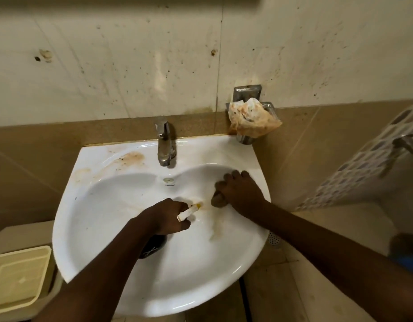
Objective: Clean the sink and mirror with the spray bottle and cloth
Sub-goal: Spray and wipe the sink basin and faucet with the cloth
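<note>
A small dark brand mark is showing on the sink (154, 263) under its overflow hole (168, 180). It is too blurred for reading.

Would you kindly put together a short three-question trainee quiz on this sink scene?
1. True or false: the left hand holds a small white tube-like item over the sink.
2. Where is the largest brown stain? A) left of the tap B) on the sink's front rim C) on the cream bin lid
3. What sits in the wall holder right of the tap?

Key: 1 true; 2 A; 3 a stained crumpled cloth or paper.
</note>
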`<state>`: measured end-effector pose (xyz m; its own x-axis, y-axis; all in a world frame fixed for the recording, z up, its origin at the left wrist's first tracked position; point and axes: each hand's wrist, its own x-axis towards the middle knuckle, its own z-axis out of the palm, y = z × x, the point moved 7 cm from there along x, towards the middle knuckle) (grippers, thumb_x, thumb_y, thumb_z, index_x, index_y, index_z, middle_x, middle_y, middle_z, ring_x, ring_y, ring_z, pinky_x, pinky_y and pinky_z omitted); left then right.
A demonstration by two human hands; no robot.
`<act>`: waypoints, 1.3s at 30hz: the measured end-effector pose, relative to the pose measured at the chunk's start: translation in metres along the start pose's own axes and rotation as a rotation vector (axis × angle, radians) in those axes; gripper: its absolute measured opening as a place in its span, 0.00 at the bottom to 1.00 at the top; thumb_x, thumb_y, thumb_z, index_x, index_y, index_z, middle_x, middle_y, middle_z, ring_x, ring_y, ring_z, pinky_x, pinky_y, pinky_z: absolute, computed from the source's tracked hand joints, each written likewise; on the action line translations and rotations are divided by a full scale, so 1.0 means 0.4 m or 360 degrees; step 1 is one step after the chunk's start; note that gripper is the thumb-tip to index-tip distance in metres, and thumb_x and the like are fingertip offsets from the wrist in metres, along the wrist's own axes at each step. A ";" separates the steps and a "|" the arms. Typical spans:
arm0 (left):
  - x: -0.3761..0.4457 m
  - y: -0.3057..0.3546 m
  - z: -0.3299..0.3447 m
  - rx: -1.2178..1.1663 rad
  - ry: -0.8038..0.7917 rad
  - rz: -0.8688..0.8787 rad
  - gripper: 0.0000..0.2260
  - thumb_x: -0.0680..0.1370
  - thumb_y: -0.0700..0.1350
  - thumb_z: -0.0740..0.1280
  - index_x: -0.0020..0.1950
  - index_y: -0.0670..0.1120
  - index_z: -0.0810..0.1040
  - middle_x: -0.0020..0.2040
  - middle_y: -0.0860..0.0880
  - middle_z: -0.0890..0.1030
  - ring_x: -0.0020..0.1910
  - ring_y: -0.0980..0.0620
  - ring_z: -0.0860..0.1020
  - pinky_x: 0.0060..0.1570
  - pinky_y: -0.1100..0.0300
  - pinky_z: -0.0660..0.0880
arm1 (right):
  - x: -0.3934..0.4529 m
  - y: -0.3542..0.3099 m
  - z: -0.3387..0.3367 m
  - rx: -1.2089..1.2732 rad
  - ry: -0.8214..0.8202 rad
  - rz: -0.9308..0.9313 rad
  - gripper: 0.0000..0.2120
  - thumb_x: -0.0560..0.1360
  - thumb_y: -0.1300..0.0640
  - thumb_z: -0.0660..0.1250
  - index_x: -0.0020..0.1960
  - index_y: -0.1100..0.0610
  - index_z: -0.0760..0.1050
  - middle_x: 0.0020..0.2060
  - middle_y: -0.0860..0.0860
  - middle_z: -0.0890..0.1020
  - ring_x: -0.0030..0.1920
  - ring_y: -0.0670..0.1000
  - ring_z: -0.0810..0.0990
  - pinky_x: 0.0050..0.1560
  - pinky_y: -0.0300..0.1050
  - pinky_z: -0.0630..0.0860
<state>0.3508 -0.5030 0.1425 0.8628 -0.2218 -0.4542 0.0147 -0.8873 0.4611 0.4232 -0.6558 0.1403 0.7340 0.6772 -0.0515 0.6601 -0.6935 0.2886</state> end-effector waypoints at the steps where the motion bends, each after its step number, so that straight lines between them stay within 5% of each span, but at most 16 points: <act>1: -0.002 -0.013 0.001 -0.0014 0.0003 -0.0016 0.06 0.68 0.58 0.65 0.33 0.61 0.70 0.36 0.57 0.77 0.43 0.54 0.78 0.49 0.58 0.75 | 0.027 -0.002 0.015 0.0048 0.0019 0.0045 0.07 0.65 0.53 0.73 0.42 0.53 0.82 0.39 0.54 0.81 0.40 0.58 0.81 0.42 0.50 0.77; 3: -0.002 -0.036 0.011 -0.0019 -0.0007 -0.0002 0.05 0.63 0.62 0.60 0.33 0.64 0.71 0.42 0.55 0.80 0.46 0.54 0.79 0.53 0.54 0.76 | 0.055 -0.055 0.027 0.0128 -0.0058 0.0003 0.12 0.62 0.51 0.77 0.44 0.51 0.82 0.41 0.53 0.82 0.42 0.58 0.81 0.45 0.49 0.77; 5: 0.008 -0.054 0.019 0.0027 -0.0033 -0.0006 0.07 0.62 0.64 0.58 0.35 0.65 0.71 0.45 0.54 0.81 0.47 0.53 0.80 0.53 0.53 0.76 | 0.036 -0.116 0.043 0.0295 -0.0288 -0.0147 0.10 0.71 0.50 0.69 0.49 0.53 0.81 0.46 0.53 0.80 0.47 0.58 0.79 0.46 0.47 0.72; 7: 0.006 -0.053 0.019 0.0023 -0.0077 -0.0040 0.06 0.63 0.64 0.58 0.34 0.65 0.71 0.42 0.54 0.81 0.45 0.53 0.79 0.52 0.54 0.76 | -0.026 -0.139 0.039 0.0437 -0.0493 -0.0272 0.18 0.77 0.46 0.57 0.55 0.55 0.78 0.53 0.54 0.78 0.54 0.58 0.75 0.50 0.47 0.67; 9: -0.004 -0.026 0.009 -0.0005 -0.0118 -0.0060 0.03 0.64 0.59 0.60 0.33 0.64 0.72 0.38 0.54 0.78 0.44 0.53 0.78 0.50 0.58 0.75 | -0.079 -0.111 0.018 0.0388 -0.0514 -0.0356 0.20 0.78 0.43 0.56 0.56 0.55 0.79 0.54 0.54 0.78 0.55 0.58 0.74 0.52 0.48 0.66; 13: 0.010 0.037 0.000 0.0004 -0.0144 -0.0045 0.04 0.72 0.51 0.65 0.37 0.56 0.73 0.37 0.57 0.77 0.43 0.55 0.75 0.44 0.64 0.72 | -0.033 0.050 -0.049 -0.0034 -0.0185 -0.0009 0.13 0.72 0.44 0.61 0.46 0.47 0.82 0.42 0.51 0.80 0.45 0.56 0.79 0.48 0.49 0.72; 15: 0.026 0.057 0.005 0.0010 -0.0178 -0.0022 0.07 0.71 0.53 0.66 0.36 0.57 0.71 0.37 0.56 0.76 0.43 0.53 0.76 0.46 0.59 0.74 | -0.021 0.100 -0.075 0.0010 -0.0018 0.0213 0.05 0.65 0.50 0.72 0.41 0.47 0.83 0.38 0.51 0.80 0.40 0.56 0.79 0.42 0.52 0.75; 17: 0.042 0.063 0.007 0.0020 -0.0169 -0.0019 0.06 0.69 0.55 0.66 0.37 0.54 0.72 0.37 0.53 0.77 0.43 0.50 0.78 0.48 0.52 0.77 | -0.050 0.075 -0.069 0.0052 -0.0055 0.0175 0.09 0.62 0.52 0.78 0.41 0.49 0.83 0.40 0.53 0.80 0.43 0.58 0.80 0.43 0.55 0.75; 22: 0.032 0.075 0.020 -0.0017 -0.0337 -0.0108 0.04 0.70 0.51 0.68 0.38 0.53 0.75 0.35 0.53 0.80 0.33 0.55 0.77 0.42 0.60 0.74 | -0.166 0.038 -0.060 0.0475 -0.0392 0.0203 0.14 0.78 0.45 0.60 0.58 0.48 0.78 0.55 0.52 0.75 0.59 0.57 0.71 0.57 0.55 0.68; 27: 0.013 0.095 0.032 0.0125 -0.0408 -0.0086 0.09 0.72 0.56 0.69 0.41 0.54 0.72 0.40 0.54 0.76 0.41 0.51 0.75 0.44 0.59 0.71 | -0.062 0.144 -0.096 0.0375 0.0159 0.0439 0.11 0.65 0.51 0.78 0.46 0.51 0.82 0.39 0.56 0.79 0.38 0.63 0.79 0.34 0.55 0.75; 30: 0.002 0.098 0.045 0.0162 -0.0405 -0.0079 0.07 0.72 0.54 0.69 0.39 0.53 0.72 0.39 0.53 0.79 0.38 0.54 0.76 0.41 0.60 0.71 | -0.030 0.114 -0.090 0.0257 0.0112 0.0370 0.11 0.62 0.53 0.79 0.43 0.50 0.82 0.38 0.55 0.78 0.37 0.61 0.78 0.34 0.53 0.74; 33: -0.005 0.113 0.050 0.0029 -0.0336 -0.0064 0.07 0.70 0.50 0.68 0.35 0.53 0.72 0.32 0.53 0.80 0.30 0.57 0.76 0.38 0.62 0.73 | -0.059 0.070 -0.082 0.0161 -0.0145 0.0321 0.11 0.72 0.48 0.70 0.52 0.51 0.81 0.50 0.55 0.78 0.53 0.60 0.76 0.48 0.56 0.74; 36: -0.010 0.127 0.045 -0.0008 -0.0383 -0.0053 0.07 0.72 0.52 0.70 0.46 0.52 0.77 0.41 0.50 0.82 0.38 0.54 0.78 0.44 0.60 0.74 | -0.114 0.009 -0.040 0.0399 -0.0561 0.0235 0.17 0.76 0.43 0.59 0.54 0.54 0.78 0.53 0.54 0.76 0.58 0.58 0.71 0.54 0.53 0.67; 39: -0.026 0.122 0.029 0.0126 -0.0395 -0.0074 0.14 0.73 0.53 0.70 0.55 0.49 0.78 0.47 0.49 0.81 0.43 0.52 0.77 0.43 0.60 0.71 | -0.113 0.024 -0.048 0.0430 -0.0469 0.0329 0.16 0.76 0.42 0.60 0.49 0.53 0.79 0.49 0.53 0.76 0.55 0.57 0.73 0.51 0.52 0.67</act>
<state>0.3367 -0.5488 0.1607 0.7115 -0.2638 -0.6513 0.0035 -0.9255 0.3787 0.3934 -0.6883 0.1638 0.8433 0.4457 -0.3004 0.4839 -0.8728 0.0636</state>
